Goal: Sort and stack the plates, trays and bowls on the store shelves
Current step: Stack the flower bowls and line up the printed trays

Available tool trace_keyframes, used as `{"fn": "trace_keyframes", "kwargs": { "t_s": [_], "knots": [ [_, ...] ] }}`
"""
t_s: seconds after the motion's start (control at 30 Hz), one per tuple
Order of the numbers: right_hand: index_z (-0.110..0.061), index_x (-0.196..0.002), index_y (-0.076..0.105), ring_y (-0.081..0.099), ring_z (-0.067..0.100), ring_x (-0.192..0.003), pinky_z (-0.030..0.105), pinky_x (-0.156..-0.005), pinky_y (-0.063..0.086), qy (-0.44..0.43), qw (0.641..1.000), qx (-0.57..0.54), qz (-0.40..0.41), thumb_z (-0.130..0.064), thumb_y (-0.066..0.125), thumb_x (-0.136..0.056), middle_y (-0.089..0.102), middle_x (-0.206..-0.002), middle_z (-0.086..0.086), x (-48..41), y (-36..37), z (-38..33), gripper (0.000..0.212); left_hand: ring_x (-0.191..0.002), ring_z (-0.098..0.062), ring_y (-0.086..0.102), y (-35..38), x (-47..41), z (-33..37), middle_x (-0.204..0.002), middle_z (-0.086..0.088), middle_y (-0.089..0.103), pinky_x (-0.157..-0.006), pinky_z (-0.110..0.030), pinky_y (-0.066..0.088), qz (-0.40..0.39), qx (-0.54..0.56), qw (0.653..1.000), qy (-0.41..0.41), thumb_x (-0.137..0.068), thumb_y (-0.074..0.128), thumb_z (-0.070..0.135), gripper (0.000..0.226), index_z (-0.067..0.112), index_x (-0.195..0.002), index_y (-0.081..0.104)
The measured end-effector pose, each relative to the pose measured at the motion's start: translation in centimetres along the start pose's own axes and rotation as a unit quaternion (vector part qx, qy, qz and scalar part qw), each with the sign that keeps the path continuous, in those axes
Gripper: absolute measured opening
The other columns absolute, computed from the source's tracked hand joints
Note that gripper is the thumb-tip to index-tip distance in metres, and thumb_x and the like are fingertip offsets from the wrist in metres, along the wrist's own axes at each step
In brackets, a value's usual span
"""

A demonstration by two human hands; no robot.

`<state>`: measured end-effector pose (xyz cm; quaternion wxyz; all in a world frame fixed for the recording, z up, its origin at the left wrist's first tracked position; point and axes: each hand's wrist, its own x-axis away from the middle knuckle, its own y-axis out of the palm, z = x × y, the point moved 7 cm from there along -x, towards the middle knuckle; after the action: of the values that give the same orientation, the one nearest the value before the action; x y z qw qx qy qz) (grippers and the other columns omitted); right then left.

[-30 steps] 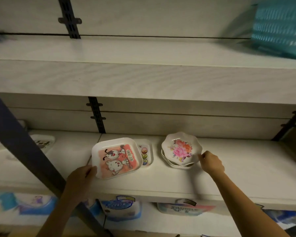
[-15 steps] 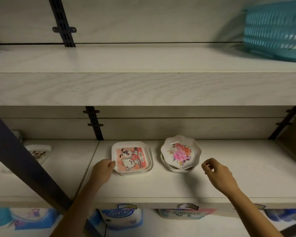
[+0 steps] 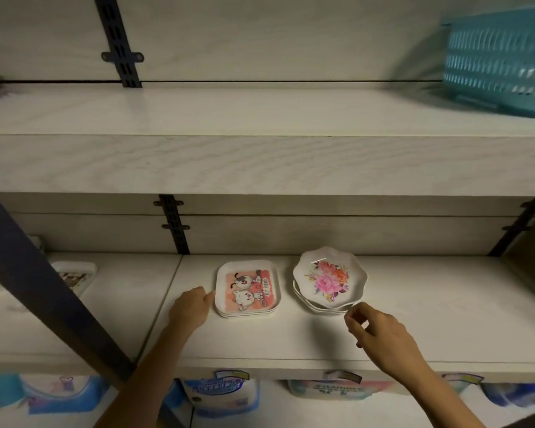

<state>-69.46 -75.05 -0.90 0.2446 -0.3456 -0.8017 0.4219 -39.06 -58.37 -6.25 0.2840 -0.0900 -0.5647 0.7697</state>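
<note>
The tray stack (image 3: 247,288) is sitting on the middle shelf (image 3: 445,304), with the plate stack (image 3: 329,279) just to its right. The left hand (image 3: 192,310) is touching the trays' left rim with bent fingers, though whether it is gripping or only pushing cannot be told. The right hand (image 3: 380,332) is hovering at the plates' near-right rim, fingers loosely curled and holding nothing. The stacks are showing about three square trays and about three floral plates, and one more tray (image 3: 74,273) is lying far left, half hidden behind a dark post (image 3: 44,298). One teal basket (image 3: 501,57) is sitting on the upper shelf. A second ago the cartoon tray was being held tilted in the left hand – now it is lying flat on its stack – and the right hand is sitting closer to the plates than half a second ago.
</note>
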Motion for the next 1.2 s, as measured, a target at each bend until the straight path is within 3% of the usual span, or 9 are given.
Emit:
{"fn": "trace_keyframes", "kwargs": {
  "t_s": [0.17,0.3,0.43,0.53,0.7,0.8,0.93,1.07,1.2],
  "knots": [
    [-0.031,-0.094,0.056,0.063,0.016,-0.087,0.032,-0.074,0.049,-0.067,0.997,0.029,-0.032,-0.038,0.042,-0.094,0.066,-0.097,-0.015,0.0,1.4,-3.5,0.015,-0.072,-0.018,0.056,-1.1,3.7,-0.3,-0.069,0.000,0.054,-0.063,-0.026,0.038,-0.015,0.012,0.998,0.060,-0.095,0.042,0.030,0.037,0.022,-0.059,0.038],
    [-0.030,-0.099,0.058,0.063,0.014,-0.088,0.030,-0.074,0.051,-0.133,0.988,0.036,-0.065,-0.034,0.044,-0.093,0.067,-0.101,-0.011,0.0,3.8,-6.8,0.015,-0.069,-0.017,0.053,-2.5,7.5,-1.4,-0.065,0.000,0.050,-0.062,-0.022,0.040,-0.016,0.062,0.995,0.073,-0.094,0.046,0.029,0.035,0.025,-0.060,0.038],
    [-0.032,-0.101,0.057,0.062,0.017,-0.090,0.032,-0.074,0.049,-0.193,0.974,0.047,-0.110,-0.035,0.044,-0.093,0.067,-0.104,-0.008,0.7,6.7,-10.5,0.016,-0.074,-0.022,0.060,-3.7,11.1,-3.6,-0.069,-0.002,0.054,-0.079,-0.032,0.051,-0.039,0.117,0.991,0.053,-0.093,0.048,0.027,0.031,0.027,-0.063,0.043],
    [-0.032,-0.104,0.057,0.061,0.017,-0.092,0.030,-0.073,0.046,-0.239,0.959,0.059,-0.138,-0.037,0.042,-0.093,0.066,-0.107,-0.009,2.1,8.6,-13.6,0.018,-0.070,-0.011,0.058,-5.7,13.9,-6.2,-0.065,0.010,0.051,-0.066,-0.015,0.043,-0.008,0.127,0.991,0.041,-0.093,0.047,0.031,0.029,0.032,-0.065,0.042],
    [-0.032,-0.107,0.057,0.059,0.013,-0.088,0.027,-0.071,0.044,-0.286,0.944,0.061,-0.151,-0.034,0.044,-0.094,0.066,-0.108,-0.010,4.8,11.1,-18.8,0.018,-0.073,-0.001,0.059,-8.4,17.2,-11.8,-0.069,0.012,0.055,-0.070,-0.014,0.044,0.021,0.147,0.988,0.041,-0.093,0.048,0.030,0.022,0.034,-0.071,0.047],
    [-0.031,-0.108,0.056,0.061,0.014,-0.092,0.027,-0.073,0.045,-0.299,0.939,0.068,-0.155,-0.033,0.043,-0.094,0.065,-0.108,-0.010,6.7,13.0,-21.7,0.019,-0.066,0.004,0.057,-9.9,18.4,-16.0,-0.070,0.014,0.055,-0.061,-0.009,0.043,0.047,0.122,0.990,0.045,-0.094,0.046,0.030,0.023,0.033,-0.071,0.048],
    [-0.034,-0.104,0.054,0.061,0.013,-0.090,0.028,-0.075,0.050,-0.284,0.945,0.057,-0.151,-0.034,0.044,-0.094,0.066,-0.106,-0.010,9.3,16.2,-25.6,0.015,-0.072,-0.007,0.058,-11.7,18.9,-23.1,-0.069,0.010,0.054,-0.064,-0.014,0.041,0.066,0.100,0.993,0.019,-0.094,0.046,0.032,0.027,0.033,-0.067,0.043],
    [-0.029,-0.109,0.056,0.061,0.013,-0.091,0.024,-0.074,0.047,-0.282,0.949,0.029,-0.135,-0.036,0.045,-0.094,0.065,-0.105,-0.008,11.7,19.4,-30.6,0.020,-0.082,-0.019,0.064,-13.5,19.3,-29.6,-0.080,-0.004,0.065,-0.074,-0.029,0.052,0.095,0.080,0.992,0.020,-0.093,0.047,0.031,0.034,0.035,-0.062,0.035],
    [-0.024,-0.105,0.058,0.057,0.014,-0.081,0.024,-0.068,0.040,-0.282,0.953,0.017,-0.113,-0.034,0.046,-0.094,0.062,-0.092,-0.007,13.1,21.6,-34.7,0.019,-0.082,-0.022,0.063,-14.8,19.2,-34.4,-0.085,-0.010,0.067,-0.073,-0.034,0.052,0.107,0.076,0.991,0.012,-0.093,0.048,0.029,0.023,0.019,-0.072,0.051]
  ]
}}
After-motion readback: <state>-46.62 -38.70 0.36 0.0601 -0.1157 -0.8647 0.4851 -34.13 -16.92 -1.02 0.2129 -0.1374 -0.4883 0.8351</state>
